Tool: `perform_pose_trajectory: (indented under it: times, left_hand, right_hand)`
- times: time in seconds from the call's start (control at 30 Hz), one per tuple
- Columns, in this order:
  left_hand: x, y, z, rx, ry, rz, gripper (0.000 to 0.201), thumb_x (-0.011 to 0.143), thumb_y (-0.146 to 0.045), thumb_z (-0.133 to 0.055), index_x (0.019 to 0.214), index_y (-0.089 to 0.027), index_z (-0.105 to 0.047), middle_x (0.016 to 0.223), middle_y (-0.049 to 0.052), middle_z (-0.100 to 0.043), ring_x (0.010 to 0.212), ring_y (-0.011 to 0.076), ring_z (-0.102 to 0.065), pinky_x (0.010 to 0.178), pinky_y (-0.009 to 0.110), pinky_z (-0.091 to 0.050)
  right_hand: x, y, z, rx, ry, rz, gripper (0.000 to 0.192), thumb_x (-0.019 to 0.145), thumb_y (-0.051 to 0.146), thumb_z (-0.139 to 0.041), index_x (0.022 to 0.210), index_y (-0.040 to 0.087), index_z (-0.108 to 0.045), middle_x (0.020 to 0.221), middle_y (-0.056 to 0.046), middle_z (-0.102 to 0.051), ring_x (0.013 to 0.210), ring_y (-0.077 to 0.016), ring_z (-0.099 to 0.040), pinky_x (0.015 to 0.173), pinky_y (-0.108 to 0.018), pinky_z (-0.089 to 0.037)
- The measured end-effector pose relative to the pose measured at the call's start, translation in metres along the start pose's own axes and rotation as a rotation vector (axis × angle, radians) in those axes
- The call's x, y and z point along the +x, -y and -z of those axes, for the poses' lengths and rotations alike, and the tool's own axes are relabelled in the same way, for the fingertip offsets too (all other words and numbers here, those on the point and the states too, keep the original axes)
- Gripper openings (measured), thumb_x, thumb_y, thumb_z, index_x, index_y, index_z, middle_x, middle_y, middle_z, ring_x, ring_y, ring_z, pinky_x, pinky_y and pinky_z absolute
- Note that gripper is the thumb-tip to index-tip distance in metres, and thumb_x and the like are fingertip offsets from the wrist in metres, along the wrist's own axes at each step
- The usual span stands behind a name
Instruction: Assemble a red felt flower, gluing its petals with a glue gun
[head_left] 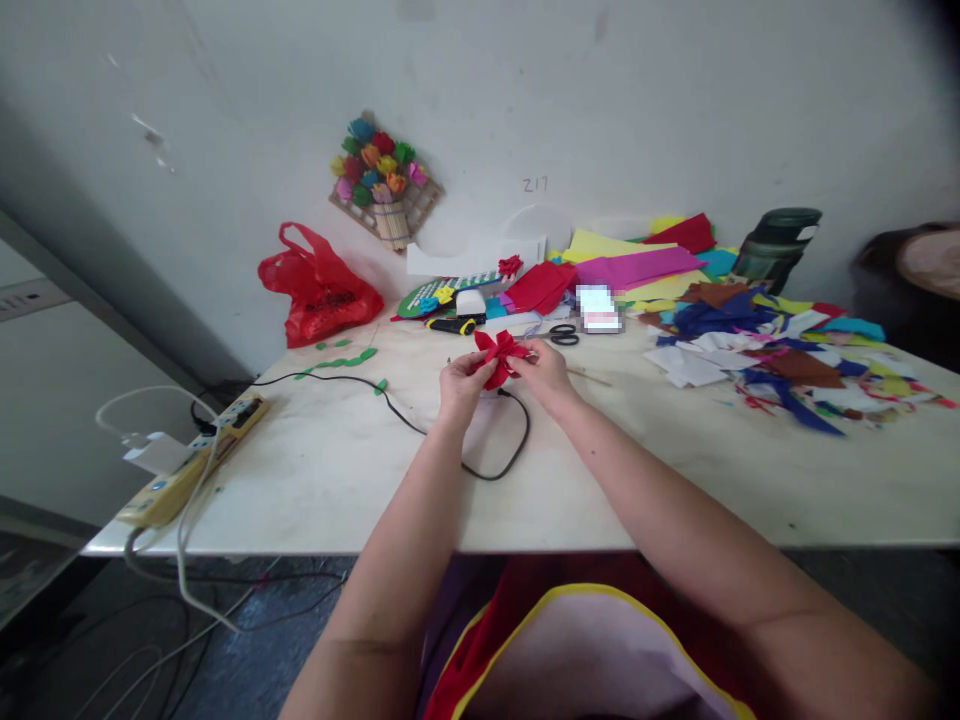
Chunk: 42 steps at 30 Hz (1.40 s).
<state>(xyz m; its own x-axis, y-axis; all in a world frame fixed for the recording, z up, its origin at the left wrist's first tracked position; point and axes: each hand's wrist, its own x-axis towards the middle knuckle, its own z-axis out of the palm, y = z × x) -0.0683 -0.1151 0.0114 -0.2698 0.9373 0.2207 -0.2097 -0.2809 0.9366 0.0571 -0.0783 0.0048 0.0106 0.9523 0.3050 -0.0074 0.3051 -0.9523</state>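
Your left hand (459, 386) and right hand (546, 374) both pinch the red flower (495, 350), which is directly between them over the table (300, 470); neither is clearly nearer, its petals spreading outward.

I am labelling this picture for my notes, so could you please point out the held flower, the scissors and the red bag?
Held flower (498, 360): head view, on the petals near its middle.
Scissors (564, 335): head view, on the black handles.
Red bag (322, 298): head view, on the bag's body.
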Motion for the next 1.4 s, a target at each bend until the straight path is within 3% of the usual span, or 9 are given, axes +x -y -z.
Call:
perform_pose_trajectory:
  times: [0.4, 0.53, 0.63, 0.77, 0.97, 1.1, 1.27, 1.4]
  left_hand:
    - [0.005, 0.008, 0.002, 0.137, -0.053, -0.069, 0.034, 0.058, -0.039, -0.078, 0.081, -0.014, -0.073, 0.072, 0.006, -0.07, 0.068, 0.017, -0.064, 0.069, 0.03, -0.051]
    - [0.004, 0.005, 0.004, 0.13, -0.043, -0.113, 0.037, 0.06, -0.041, -0.077, 0.085, -0.014, -0.072, 0.081, 0.008, -0.071, 0.075, 0.0179, -0.065, 0.073, 0.03, -0.051]
    - [0.001, -0.003, 0.006, 0.066, -0.056, -0.104, 0.04, 0.063, -0.042, -0.074, 0.091, -0.015, -0.072, 0.087, 0.008, -0.071, 0.079, 0.0179, -0.065, 0.071, 0.028, -0.05]
    - [0.0, -0.01, 0.01, 0.05, -0.021, -0.03, 0.045, 0.061, -0.04, -0.075, 0.099, -0.017, -0.07, 0.078, 0.006, -0.069, 0.073, 0.018, -0.064, 0.069, 0.03, -0.049]
    - [0.004, -0.003, 0.016, 0.067, 0.104, -0.052, 0.026, 0.059, -0.032, -0.075, 0.08, -0.018, -0.074, 0.118, 0.011, -0.064, 0.106, 0.0272, -0.059, 0.09, 0.038, -0.045]
    - [0.001, -0.006, 0.016, 0.093, 0.165, -0.021, 0.028, 0.057, -0.033, -0.078, 0.079, -0.017, -0.073, 0.129, 0.012, -0.057, 0.116, 0.0308, -0.055, 0.096, 0.04, -0.041]
    - [-0.006, -0.014, 0.012, 0.153, 0.167, -0.018, 0.024, 0.056, -0.032, -0.081, 0.072, -0.017, -0.07, 0.13, 0.013, -0.056, 0.119, 0.0283, -0.053, 0.097, 0.035, -0.04]
    - [-0.004, -0.012, 0.01, 0.181, 0.116, -0.073, 0.017, 0.056, -0.028, -0.079, 0.063, -0.017, -0.069, 0.111, 0.014, -0.065, 0.12, 0.0284, -0.052, 0.099, 0.036, -0.038]
  right_hand:
    - [0.004, -0.005, 0.001, -0.085, -0.041, 0.071, 0.022, 0.064, 0.03, -0.061, 0.083, 0.018, -0.061, 0.079, -0.002, -0.065, 0.071, -0.0173, -0.061, 0.074, -0.038, -0.055]
    - [0.004, -0.002, 0.002, -0.076, -0.041, 0.053, 0.021, 0.063, 0.027, -0.062, 0.082, 0.018, -0.061, 0.08, -0.002, -0.066, 0.072, -0.0173, -0.062, 0.074, -0.037, -0.055]
    - [0.003, 0.002, 0.004, -0.058, 0.008, 0.019, 0.018, 0.062, 0.024, -0.062, 0.079, 0.018, -0.061, 0.075, -0.001, -0.065, 0.068, -0.0164, -0.061, 0.072, -0.036, -0.055]
    - [0.0, 0.009, 0.007, -0.022, 0.106, -0.013, 0.015, 0.061, 0.021, -0.061, 0.077, 0.018, -0.061, 0.07, 0.001, -0.063, 0.063, -0.0145, -0.06, 0.069, -0.034, -0.055]
    - [-0.004, 0.016, 0.009, -0.011, 0.245, 0.004, 0.014, 0.061, 0.018, -0.063, 0.074, 0.018, -0.062, 0.067, 0.001, -0.063, 0.062, -0.0143, -0.06, 0.068, -0.034, -0.055]
    - [-0.006, 0.019, 0.011, -0.007, 0.289, 0.012, 0.014, 0.059, 0.017, -0.065, 0.072, 0.017, -0.062, 0.069, 0.001, -0.064, 0.062, -0.0138, -0.06, 0.069, -0.033, -0.054]
    - [-0.007, 0.021, 0.013, -0.002, 0.286, 0.025, 0.012, 0.06, 0.019, -0.064, 0.072, 0.017, -0.062, 0.067, 0.002, -0.063, 0.062, -0.0139, -0.06, 0.067, -0.032, -0.053]
    - [-0.007, 0.02, 0.014, -0.025, 0.294, 0.005, 0.016, 0.06, 0.018, -0.062, 0.076, 0.017, -0.062, 0.071, 0.001, -0.065, 0.063, -0.0132, -0.059, 0.067, -0.031, -0.053]
